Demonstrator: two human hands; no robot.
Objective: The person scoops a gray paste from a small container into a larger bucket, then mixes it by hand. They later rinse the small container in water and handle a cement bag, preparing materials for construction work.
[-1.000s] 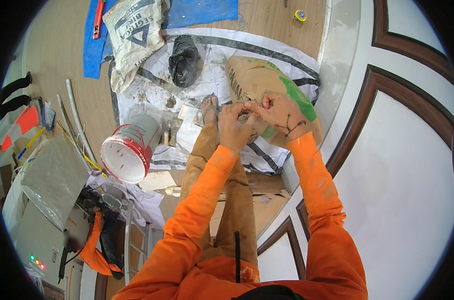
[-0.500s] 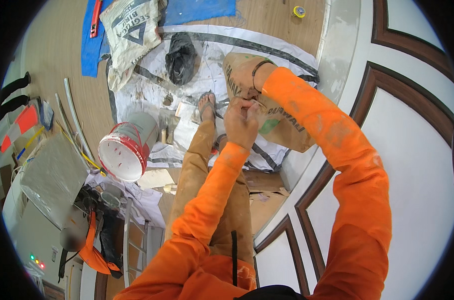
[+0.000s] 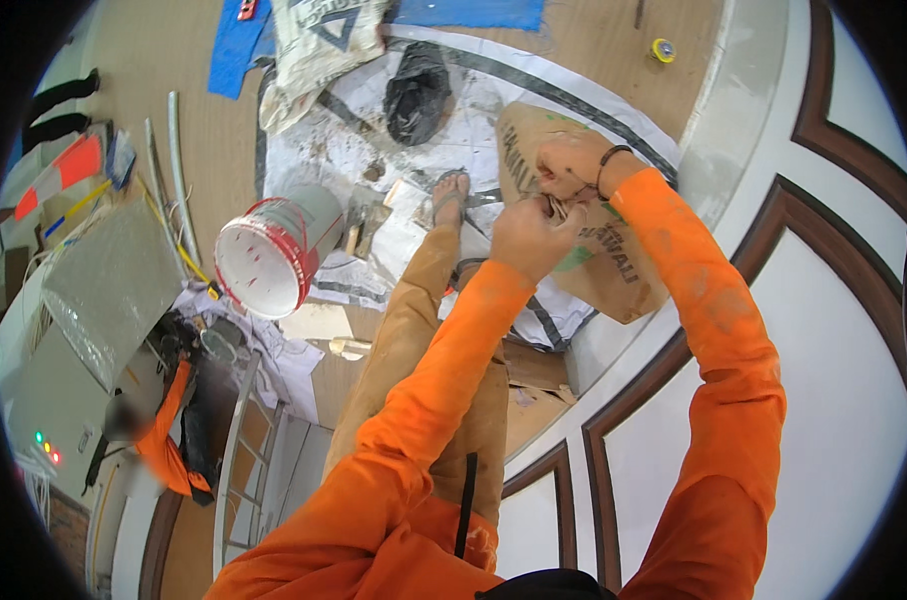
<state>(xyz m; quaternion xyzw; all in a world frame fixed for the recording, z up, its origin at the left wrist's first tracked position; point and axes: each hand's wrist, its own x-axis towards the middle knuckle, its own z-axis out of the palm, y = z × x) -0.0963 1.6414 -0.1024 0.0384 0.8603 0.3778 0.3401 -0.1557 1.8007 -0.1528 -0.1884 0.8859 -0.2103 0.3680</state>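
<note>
A large brown paper sack (image 3: 619,275) with dark print and a green patch stands against the wall base, right of my feet. At its upper part my left hand (image 3: 536,235) is closed, its fingertips pinching a pale, torn-looking bit of the paper. Just beyond it my right hand (image 3: 577,165), with a dark band at the wrist, is curled shut in front of the sack. What its fingers hold, if anything, is hidden. The two hands are close together, the right one farther from me.
A white bucket with a red rim (image 3: 264,260) lies tipped at left on the stained white sheet (image 3: 489,95). Beyond are a black bag (image 3: 419,95) and a white sack (image 3: 319,50). A person in orange (image 3: 174,440) is at lower left, by a ladder (image 3: 244,440). Panelled doors (image 3: 824,330) line the right.
The view has shifted, so the surroundings sit differently in it. My right hand has drawn a little away from the left, across the sack, and its fingers are now curled tighter.
</note>
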